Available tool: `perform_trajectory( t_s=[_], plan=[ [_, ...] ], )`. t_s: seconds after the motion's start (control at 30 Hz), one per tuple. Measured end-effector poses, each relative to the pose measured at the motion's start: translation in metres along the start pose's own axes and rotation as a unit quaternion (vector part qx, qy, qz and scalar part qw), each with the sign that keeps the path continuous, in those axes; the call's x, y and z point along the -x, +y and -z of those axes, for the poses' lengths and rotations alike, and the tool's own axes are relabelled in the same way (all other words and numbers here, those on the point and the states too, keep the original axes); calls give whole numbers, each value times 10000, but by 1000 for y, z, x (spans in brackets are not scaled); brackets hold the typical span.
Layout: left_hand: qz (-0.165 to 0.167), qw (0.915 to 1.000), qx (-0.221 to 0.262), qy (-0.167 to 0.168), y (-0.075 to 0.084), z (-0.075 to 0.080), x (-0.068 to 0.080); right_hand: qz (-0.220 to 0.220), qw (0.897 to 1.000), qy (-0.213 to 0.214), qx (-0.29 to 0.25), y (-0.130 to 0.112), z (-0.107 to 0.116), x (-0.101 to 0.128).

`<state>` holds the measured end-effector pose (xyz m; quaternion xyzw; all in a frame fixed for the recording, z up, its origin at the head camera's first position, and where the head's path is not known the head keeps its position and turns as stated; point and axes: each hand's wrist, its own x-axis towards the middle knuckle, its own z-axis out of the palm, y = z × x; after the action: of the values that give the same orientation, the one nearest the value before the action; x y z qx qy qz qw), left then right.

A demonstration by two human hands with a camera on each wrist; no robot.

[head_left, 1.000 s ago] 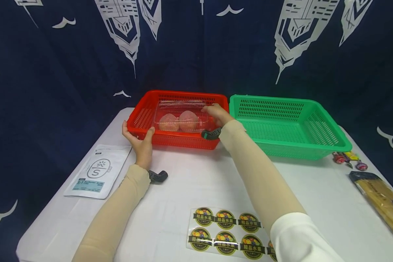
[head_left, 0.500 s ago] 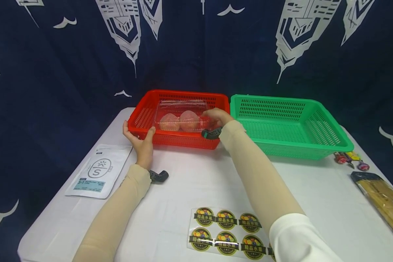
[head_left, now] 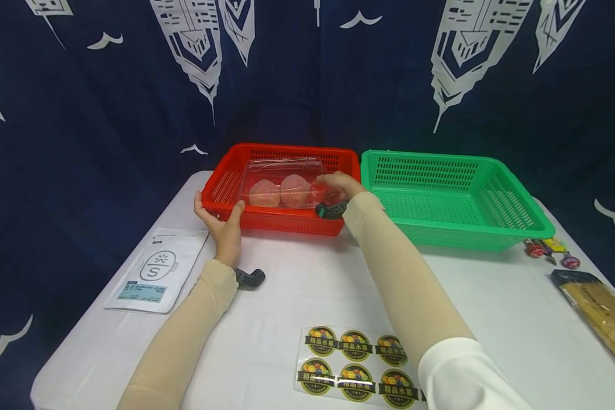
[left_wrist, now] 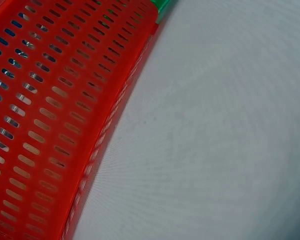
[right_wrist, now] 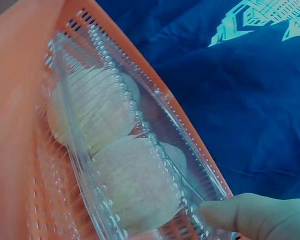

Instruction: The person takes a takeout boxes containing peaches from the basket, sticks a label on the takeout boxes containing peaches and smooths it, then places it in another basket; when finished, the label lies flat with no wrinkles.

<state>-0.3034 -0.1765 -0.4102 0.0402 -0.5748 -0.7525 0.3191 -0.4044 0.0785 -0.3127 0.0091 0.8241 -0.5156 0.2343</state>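
The right hand (head_left: 340, 185) is pinching the right end of the clear box (head_left: 283, 183) of two peaches, which is sitting in the red basket (head_left: 225, 185) on the worktop (head_left: 307, 296). The left hand (head_left: 224, 225) is curling over the basket's near-left rim, steadying it. That thin shell is looking light, slick and easily crushed, so the stiffer rim is probably the place to take it.
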Motion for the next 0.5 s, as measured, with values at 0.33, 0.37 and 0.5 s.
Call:
perform_trajectory(
  t_s=[0.33, 0.37, 0.5],
  plan=[
    [38, 10000, -9, -8, 0, 0, 1, 568, 9984, 47, -62, 4, 0, 0],
    [34, 10000, -10, -11, 0, 0, 1, 608, 9980, 56, -170, 4, 0, 0],
    [-5, 10000, -4, -35, 0, 0, 1, 818, 9949, 252, -528, 4, 0, 1]
  ],
)
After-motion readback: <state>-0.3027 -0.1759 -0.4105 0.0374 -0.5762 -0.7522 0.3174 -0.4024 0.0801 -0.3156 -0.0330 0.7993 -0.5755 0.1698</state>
